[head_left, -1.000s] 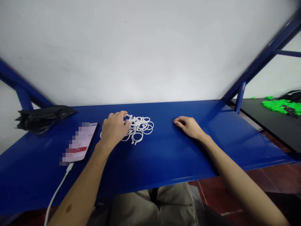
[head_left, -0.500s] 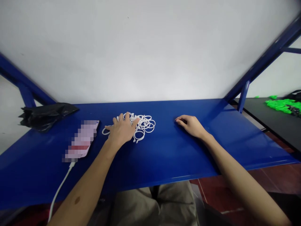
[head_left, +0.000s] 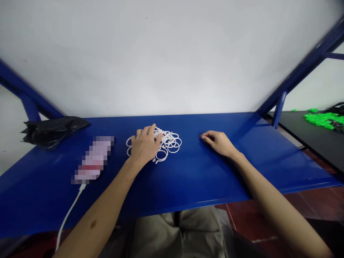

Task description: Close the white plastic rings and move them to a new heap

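Note:
A heap of several white plastic rings [head_left: 169, 143] lies on the blue metal table [head_left: 188, 172], near its middle. My left hand [head_left: 145, 145] rests palm down on the left part of the heap, fingers spread over the rings. A few rings stick out from under it on the left. My right hand [head_left: 219, 143] lies on the bare table to the right of the heap, fingers loosely curled with nothing in them, about a hand's width from the rings.
A phone [head_left: 94, 159] with a white cable [head_left: 68, 213] lies left of the heap. A crumpled black bag [head_left: 51, 130] sits at the far left. A blue frame post [head_left: 278, 109] stands at the right, with green pieces [head_left: 322, 119] on a black table beyond. A white wall is behind.
My left hand has slid to the right over the rings, pushing the heap a little rightward and gathering the loose rings at its left. My right hand has stayed put.

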`<action>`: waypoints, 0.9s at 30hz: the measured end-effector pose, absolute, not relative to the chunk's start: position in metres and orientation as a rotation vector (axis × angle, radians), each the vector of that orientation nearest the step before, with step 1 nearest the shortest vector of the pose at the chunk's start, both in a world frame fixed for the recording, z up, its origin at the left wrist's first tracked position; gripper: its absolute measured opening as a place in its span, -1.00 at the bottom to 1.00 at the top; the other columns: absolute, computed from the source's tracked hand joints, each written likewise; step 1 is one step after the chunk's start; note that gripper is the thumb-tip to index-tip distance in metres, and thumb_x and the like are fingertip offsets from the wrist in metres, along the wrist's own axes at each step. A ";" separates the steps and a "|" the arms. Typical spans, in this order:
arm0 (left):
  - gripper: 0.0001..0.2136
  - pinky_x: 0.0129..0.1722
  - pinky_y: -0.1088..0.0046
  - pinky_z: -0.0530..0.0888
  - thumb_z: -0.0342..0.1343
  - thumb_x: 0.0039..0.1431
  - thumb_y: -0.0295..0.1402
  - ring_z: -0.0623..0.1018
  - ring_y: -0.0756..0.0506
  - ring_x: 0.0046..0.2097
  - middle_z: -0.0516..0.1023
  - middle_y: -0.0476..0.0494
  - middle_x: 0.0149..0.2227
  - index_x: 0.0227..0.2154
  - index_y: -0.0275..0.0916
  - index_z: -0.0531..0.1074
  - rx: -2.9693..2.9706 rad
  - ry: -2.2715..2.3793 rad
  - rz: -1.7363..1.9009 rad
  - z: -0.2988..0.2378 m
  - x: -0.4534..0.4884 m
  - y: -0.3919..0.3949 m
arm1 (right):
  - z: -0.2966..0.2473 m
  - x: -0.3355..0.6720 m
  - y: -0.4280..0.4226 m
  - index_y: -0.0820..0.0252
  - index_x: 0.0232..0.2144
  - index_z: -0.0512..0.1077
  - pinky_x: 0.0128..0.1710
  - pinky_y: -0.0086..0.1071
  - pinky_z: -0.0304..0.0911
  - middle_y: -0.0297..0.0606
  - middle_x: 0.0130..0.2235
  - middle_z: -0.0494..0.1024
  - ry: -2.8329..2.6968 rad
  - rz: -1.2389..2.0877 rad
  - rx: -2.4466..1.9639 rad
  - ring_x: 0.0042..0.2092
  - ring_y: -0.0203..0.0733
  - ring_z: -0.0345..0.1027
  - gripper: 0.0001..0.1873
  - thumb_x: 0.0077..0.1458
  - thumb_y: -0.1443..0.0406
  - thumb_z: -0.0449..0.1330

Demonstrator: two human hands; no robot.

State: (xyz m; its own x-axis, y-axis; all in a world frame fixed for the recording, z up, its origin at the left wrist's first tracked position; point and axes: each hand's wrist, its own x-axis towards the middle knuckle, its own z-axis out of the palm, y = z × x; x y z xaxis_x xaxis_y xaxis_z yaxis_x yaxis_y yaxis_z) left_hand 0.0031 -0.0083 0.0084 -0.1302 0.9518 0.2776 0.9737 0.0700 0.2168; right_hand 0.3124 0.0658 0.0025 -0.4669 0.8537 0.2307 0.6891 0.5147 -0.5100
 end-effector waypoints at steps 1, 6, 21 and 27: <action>-0.45 0.05 -0.23 0.36 -0.23 0.38 -0.06 0.35 -0.47 0.17 0.38 -0.36 0.24 0.29 -0.24 0.24 -2.028 -2.231 -0.553 0.008 0.004 -0.008 | 0.003 0.312 0.066 0.11 -0.21 0.56 -0.12 -0.26 0.38 -0.27 -0.15 0.66 -2.300 0.484 -1.264 -0.18 -0.12 0.54 -0.75 0.28 0.18 0.10; -0.57 0.19 -0.26 0.19 -0.17 0.37 -0.21 0.36 -0.42 0.15 0.49 -0.36 0.10 0.11 -0.26 0.43 -1.947 -2.091 -0.591 0.007 0.004 -0.010 | 0.003 0.312 0.065 0.10 -0.22 0.56 -0.13 -0.27 0.37 -0.27 -0.16 0.66 -2.301 0.496 -1.274 -0.19 -0.13 0.55 -0.75 0.29 0.18 0.10; -0.52 0.32 -0.13 0.14 -0.23 0.44 -0.08 0.28 -0.28 0.33 0.34 -0.23 0.29 0.25 -0.15 0.30 -2.470 -1.863 -0.483 0.002 0.012 -0.010 | 0.004 0.312 0.065 0.12 -0.24 0.55 -0.15 -0.28 0.37 -0.26 -0.19 0.66 -2.298 0.498 -1.286 -0.21 -0.14 0.54 -0.75 0.28 0.17 0.10; -0.50 0.30 -0.09 0.21 -0.10 0.36 -0.01 0.31 -0.30 0.30 0.36 -0.29 0.26 0.20 -0.20 0.32 -2.555 -1.898 -0.592 0.006 0.011 -0.012 | 0.004 0.313 0.065 0.11 -0.24 0.55 -0.12 -0.27 0.37 -0.26 -0.18 0.66 -2.302 0.491 -1.284 -0.18 -0.12 0.54 -0.75 0.29 0.18 0.10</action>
State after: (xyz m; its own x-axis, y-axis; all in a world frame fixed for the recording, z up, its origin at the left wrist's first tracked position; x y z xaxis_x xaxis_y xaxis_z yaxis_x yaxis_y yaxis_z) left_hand 0.0113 -0.0122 0.0055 0.2475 0.9407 0.2320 0.9058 -0.3097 0.2892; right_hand 0.3129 0.0653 0.0044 -0.4609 0.8610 0.2153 0.6982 0.5015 -0.5110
